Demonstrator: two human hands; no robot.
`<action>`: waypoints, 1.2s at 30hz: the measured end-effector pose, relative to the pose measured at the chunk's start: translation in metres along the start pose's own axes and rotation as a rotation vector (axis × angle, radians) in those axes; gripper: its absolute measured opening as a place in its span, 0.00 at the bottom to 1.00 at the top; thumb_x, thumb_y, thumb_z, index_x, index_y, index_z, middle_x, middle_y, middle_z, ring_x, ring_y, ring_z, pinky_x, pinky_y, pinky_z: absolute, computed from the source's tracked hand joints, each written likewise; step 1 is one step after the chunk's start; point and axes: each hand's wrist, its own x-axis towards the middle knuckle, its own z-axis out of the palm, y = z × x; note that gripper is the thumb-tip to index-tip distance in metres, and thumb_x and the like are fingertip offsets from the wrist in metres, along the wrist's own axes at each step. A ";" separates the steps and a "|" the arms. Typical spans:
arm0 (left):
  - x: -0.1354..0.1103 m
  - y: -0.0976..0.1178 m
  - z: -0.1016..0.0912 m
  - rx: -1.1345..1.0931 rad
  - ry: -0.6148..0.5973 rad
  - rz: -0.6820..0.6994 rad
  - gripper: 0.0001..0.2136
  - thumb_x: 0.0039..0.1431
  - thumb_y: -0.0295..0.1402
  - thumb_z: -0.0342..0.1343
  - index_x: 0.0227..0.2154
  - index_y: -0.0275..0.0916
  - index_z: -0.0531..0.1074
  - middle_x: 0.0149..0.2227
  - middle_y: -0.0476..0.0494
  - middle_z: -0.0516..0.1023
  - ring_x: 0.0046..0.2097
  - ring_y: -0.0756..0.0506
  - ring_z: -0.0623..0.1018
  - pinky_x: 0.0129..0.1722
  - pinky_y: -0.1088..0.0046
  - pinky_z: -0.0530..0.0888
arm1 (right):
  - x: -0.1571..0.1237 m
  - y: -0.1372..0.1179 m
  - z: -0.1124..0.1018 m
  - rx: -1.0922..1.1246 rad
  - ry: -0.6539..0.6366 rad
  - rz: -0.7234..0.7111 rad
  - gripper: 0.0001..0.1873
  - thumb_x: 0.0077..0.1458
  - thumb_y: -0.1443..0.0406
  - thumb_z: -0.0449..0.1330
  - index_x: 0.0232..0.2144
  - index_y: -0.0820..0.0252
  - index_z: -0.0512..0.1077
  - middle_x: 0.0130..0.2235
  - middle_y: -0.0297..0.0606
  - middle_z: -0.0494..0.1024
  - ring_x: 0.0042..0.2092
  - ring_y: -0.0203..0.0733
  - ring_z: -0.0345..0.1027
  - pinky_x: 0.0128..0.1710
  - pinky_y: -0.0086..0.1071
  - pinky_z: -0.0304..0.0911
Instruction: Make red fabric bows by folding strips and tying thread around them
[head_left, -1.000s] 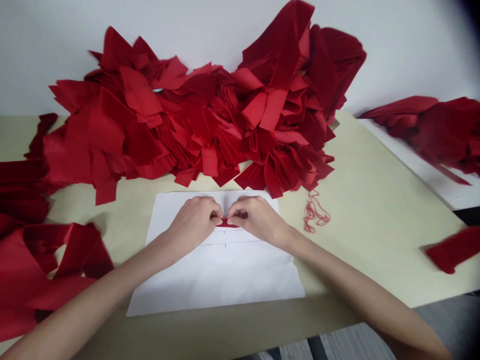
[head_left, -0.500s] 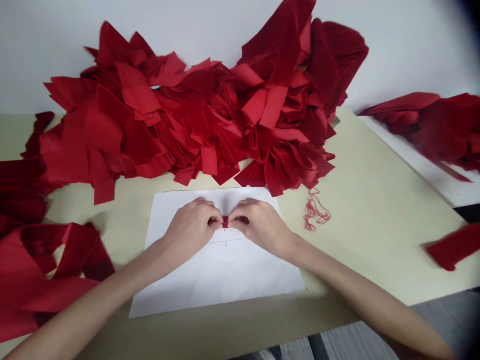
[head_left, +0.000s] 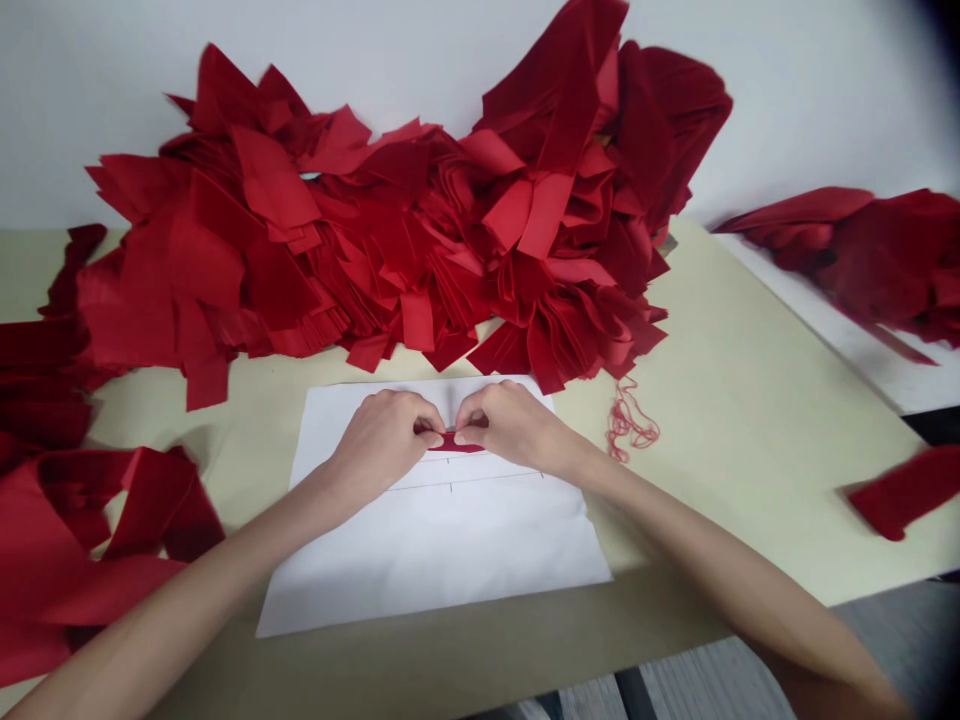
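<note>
A small strip of red fabric (head_left: pixel 456 447) lies over a white sheet of paper (head_left: pixel 435 560), pinched from both sides. My left hand (head_left: pixel 390 430) is closed, thumb and forefinger gripping the strip's left part. On the right part, my right hand (head_left: pixel 510 420) holds it in the same kind of pinch, the two hands a short gap apart. Both hands cover much of the strip, so its full shape is hidden. Thin ruled lines with short cross marks show on the paper just below the fabric.
A large heap of red fabric pieces (head_left: pixel 375 240) stands along the wall behind the paper. More red fabric (head_left: pixel 112 540) lies at the left. Tangled red thread (head_left: pixel 628 420) rests right of the paper. Further right are a red piece (head_left: pixel 907 490) and another pile (head_left: pixel 877 255) on a white board.
Both hands have shifted slightly up the paper, away from me, with the strip. More of the strip's lower edge and of the ruled lines now shows.
</note>
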 end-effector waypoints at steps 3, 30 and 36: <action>0.001 -0.003 0.001 0.007 0.016 0.023 0.09 0.50 0.24 0.56 0.25 0.44 0.79 0.29 0.52 0.81 0.28 0.48 0.76 0.30 0.71 0.66 | 0.003 -0.003 -0.004 -0.038 -0.019 -0.034 0.09 0.47 0.73 0.59 0.23 0.58 0.77 0.20 0.27 0.72 0.24 0.30 0.58 0.32 0.28 0.52; 0.007 -0.007 0.001 0.057 -0.030 0.089 0.08 0.51 0.25 0.55 0.22 0.42 0.76 0.24 0.51 0.77 0.26 0.49 0.71 0.26 0.72 0.63 | 0.012 0.000 -0.009 -0.003 -0.099 0.018 0.03 0.45 0.69 0.65 0.22 0.59 0.77 0.21 0.28 0.74 0.25 0.31 0.64 0.33 0.28 0.56; 0.001 -0.010 0.006 0.103 0.060 0.235 0.13 0.51 0.18 0.51 0.22 0.40 0.75 0.27 0.50 0.76 0.30 0.49 0.72 0.29 0.72 0.65 | -0.001 0.001 -0.001 -0.067 -0.017 -0.050 0.06 0.49 0.72 0.59 0.27 0.59 0.75 0.24 0.30 0.75 0.27 0.32 0.64 0.29 0.28 0.54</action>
